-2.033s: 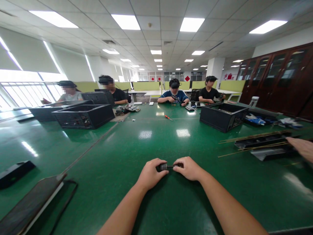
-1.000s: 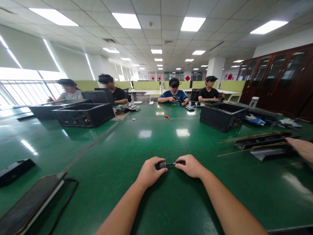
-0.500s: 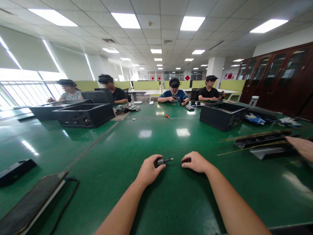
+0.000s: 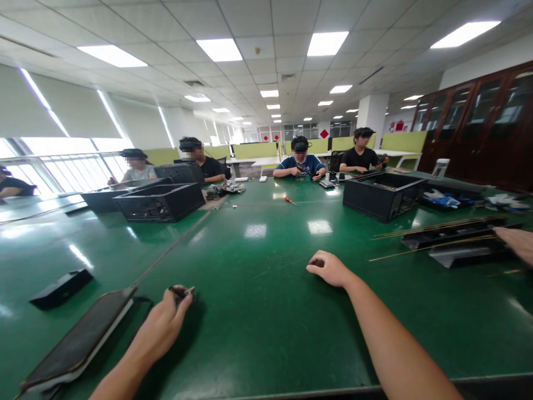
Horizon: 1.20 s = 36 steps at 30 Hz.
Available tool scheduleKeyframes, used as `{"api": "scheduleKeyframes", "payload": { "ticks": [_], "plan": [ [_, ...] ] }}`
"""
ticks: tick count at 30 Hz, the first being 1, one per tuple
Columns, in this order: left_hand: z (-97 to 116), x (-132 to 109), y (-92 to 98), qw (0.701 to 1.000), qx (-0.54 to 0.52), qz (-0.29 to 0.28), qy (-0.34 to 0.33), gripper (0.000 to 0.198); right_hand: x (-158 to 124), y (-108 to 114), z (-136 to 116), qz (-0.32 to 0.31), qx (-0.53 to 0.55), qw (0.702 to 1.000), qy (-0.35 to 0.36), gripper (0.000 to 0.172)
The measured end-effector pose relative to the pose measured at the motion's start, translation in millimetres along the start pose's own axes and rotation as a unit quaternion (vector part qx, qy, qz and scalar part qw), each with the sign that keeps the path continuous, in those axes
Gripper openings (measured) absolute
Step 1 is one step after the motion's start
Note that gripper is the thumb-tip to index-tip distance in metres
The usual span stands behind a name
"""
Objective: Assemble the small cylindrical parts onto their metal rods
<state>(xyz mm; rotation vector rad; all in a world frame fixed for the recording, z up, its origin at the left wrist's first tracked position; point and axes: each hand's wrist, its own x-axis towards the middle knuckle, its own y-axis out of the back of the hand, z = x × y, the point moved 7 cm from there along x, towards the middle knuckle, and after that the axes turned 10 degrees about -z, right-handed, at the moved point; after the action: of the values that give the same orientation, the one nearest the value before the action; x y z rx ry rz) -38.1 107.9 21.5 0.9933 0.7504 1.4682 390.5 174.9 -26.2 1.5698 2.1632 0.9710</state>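
Observation:
My left hand has its fingers curled round a small dark metal cylinder, most of it hidden by the fingers. A thin shaft on this part showed earlier. The hand is above the green table, just right of a dark zipped case. At the middle right, my right hand is closed round a small dark brown piece. Only a sliver of that piece shows between thumb and fingers, so its kind cannot be made out. A wide gap of tabletop separates the two hands.
A black bracket lies at the left. Black computer cases stand far left, another computer case far right. An orange screwdriver lies mid-table. Metal channels, thin rods and another person's hand are at the right. Several people sit opposite.
My left hand has moved left and nearer to me with the metal cylinder, away from my right hand. My right hand stays almost in place. The view has turned slightly left.

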Motion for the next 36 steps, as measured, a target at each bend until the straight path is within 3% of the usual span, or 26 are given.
{"api": "scheduleKeyframes", "payload": {
  "ticks": [2,4,7,9,10,11,12,14,17,19,24,28,32,36],
  "plan": [
    [-13,-13,-2.3,1.000,0.010,-0.020,0.005,0.038,-1,-1,-2,0.016,0.014,1.000,0.004,0.020],
    [-14,-23,-0.8,1.000,0.027,-0.001,0.007,0.046,-2,-2,-5,0.021,0.038,0.999,0.018,0.018],
    [6,-41,18.1,0.988,0.059,0.139,0.006,0.070,-3,-4,-11,0.011,0.079,0.996,0.045,0.016],
    [35,-52,28.4,0.968,0.050,0.245,-0.021,0.066,-3,-9,-17,-0.010,0.112,0.992,0.059,0.017],
    [53,-54,26.8,0.964,0.029,0.262,-0.045,0.057,-2,-12,-22,-0.024,0.136,0.988,0.064,0.017],
    [73,-50,19.6,0.967,-0.004,0.246,-0.071,0.045,-2,-17,-28,-0.046,0.169,0.982,0.072,0.019],
    [92,-42,6.1,0.976,-0.047,0.192,-0.095,0.037,-2,-21,-35,-0.066,0.213,0.971,0.091,0.021],
    [132,-21,-31.5,0.977,-0.166,0.039,-0.129,0.041,-3,-30,-50,-0.111,0.295,0.940,0.127,0.026],
    [184,3,-83.6,0.924,-0.320,-0.144,-0.154,0.072,-5,-35,-60,-0.133,0.372,0.907,0.144,0.033],
    [208,13,-104.0,0.896,-0.356,-0.208,-0.165,0.079,-4,-33,-59,-0.121,0.409,0.893,0.146,0.034],
    [221,28,-108.0,0.865,-0.442,-0.190,-0.145,0.065,-2,-30,-57,-0.111,0.413,0.889,0.164,0.033],
    [216,25,-115.8,0.830,-0.489,-0.244,-0.111,0.067,-3,-37,-65,-0.136,0.364,0.904,0.177,0.036],
    [204,16,-128.7,0.837,-0.466,-0.275,-0.077,0.058,-1,-35,-62,-0.100,0.335,0.925,0.150,0.036],
    [202,14,-125.1,0.861,-0.450,-0.211,-0.110,0.056,1,-35,-56,-0.091,0.351,0.922,0.137,0.037]
  ]
}}
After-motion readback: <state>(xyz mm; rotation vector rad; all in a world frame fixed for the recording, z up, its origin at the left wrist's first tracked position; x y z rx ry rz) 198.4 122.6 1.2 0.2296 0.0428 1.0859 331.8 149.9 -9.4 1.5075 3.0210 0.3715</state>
